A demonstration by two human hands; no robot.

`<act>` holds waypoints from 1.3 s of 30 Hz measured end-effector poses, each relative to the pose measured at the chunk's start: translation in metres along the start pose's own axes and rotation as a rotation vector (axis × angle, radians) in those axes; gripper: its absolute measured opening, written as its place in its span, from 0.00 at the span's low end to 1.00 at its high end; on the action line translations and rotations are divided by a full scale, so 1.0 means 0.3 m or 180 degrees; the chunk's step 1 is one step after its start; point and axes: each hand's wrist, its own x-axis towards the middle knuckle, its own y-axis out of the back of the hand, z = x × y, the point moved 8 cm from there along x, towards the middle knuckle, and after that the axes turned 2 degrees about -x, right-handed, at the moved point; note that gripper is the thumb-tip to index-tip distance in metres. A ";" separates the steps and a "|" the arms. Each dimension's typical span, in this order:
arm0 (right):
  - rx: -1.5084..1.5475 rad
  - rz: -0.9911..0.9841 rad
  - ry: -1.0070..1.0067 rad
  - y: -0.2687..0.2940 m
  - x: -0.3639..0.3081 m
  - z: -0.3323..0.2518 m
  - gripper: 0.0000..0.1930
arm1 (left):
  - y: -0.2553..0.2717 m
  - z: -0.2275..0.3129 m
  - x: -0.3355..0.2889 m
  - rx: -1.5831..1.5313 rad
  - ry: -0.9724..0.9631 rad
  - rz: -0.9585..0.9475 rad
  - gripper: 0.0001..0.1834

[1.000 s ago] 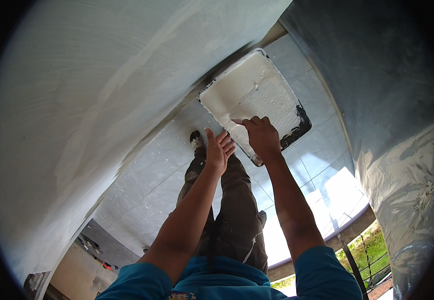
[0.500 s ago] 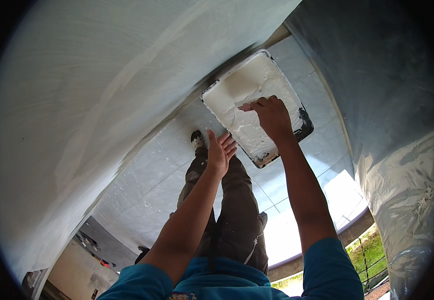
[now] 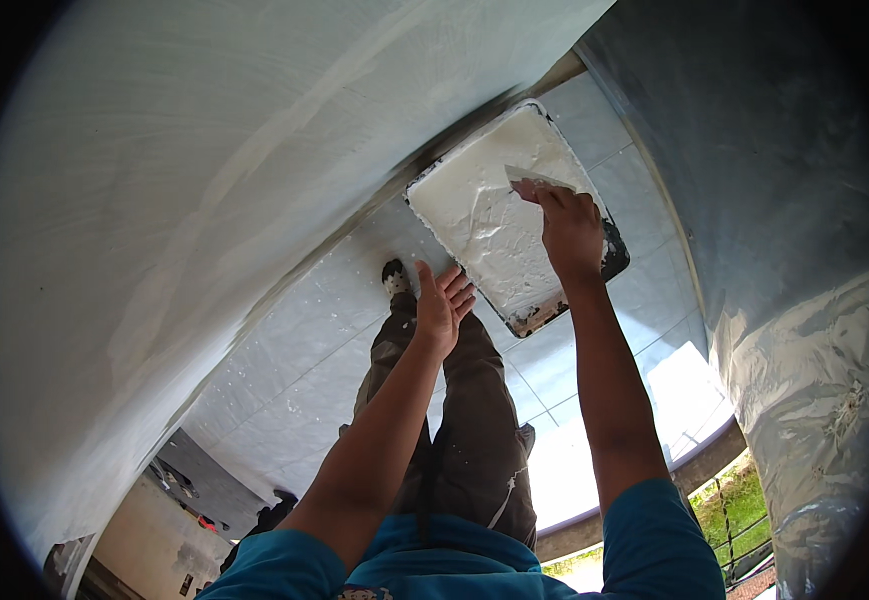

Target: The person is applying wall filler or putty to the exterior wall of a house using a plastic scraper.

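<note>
My right hand (image 3: 572, 228) grips a flat putty knife (image 3: 530, 184), its blade pointing left over a paint tray. White filler paste (image 3: 500, 215) covers most of the tray's inside, smooth at the far end and ridged in the middle. Dark, paste-smeared edges show on the tray (image 3: 615, 255) at its near right corner. Beside the tray's near left edge, my left hand (image 3: 440, 310) hangs with the palm turned up, its fingers apart and nothing in them.
A large pale wall (image 3: 205, 180) with smeared lighter patches rises on the left. Plastic sheeting (image 3: 805, 360) drapes down the right side. Grey floor tiles (image 3: 295, 370) carry white spatters. My dark shoe (image 3: 395, 275) stands by the wall's foot. Grass (image 3: 745, 515) shows beyond the floor's edge.
My right hand has moved a little to the right with the putty knife, and more of the blade now shows. The paste's surface is spread differently. My left hand stays in place.
</note>
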 end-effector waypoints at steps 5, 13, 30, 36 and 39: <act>-0.0029 -0.0558 0.0091 -0.075 -0.011 0.000 0.17 | -0.014 0.004 -0.001 -0.0016 0.0030 -0.0088 0.63; 0.0434 -0.0846 0.0204 -0.060 -0.307 -0.160 0.13 | -0.005 0.004 -0.006 -0.0062 0.0031 0.0002 0.62; 0.1636 -0.0926 -0.1033 -0.096 -0.340 -0.185 0.10 | 0.002 -0.006 -0.010 -0.0229 0.0054 -0.0027 0.61; 0.1973 -0.0884 -0.1402 -0.084 -0.256 -0.068 0.12 | 0.010 -0.012 -0.005 -0.0250 0.0072 -0.0004 0.60; 0.1759 -0.0953 -0.1029 -0.092 -0.247 -0.093 0.11 | 0.006 -0.012 -0.002 -0.0271 0.0048 -0.0027 0.60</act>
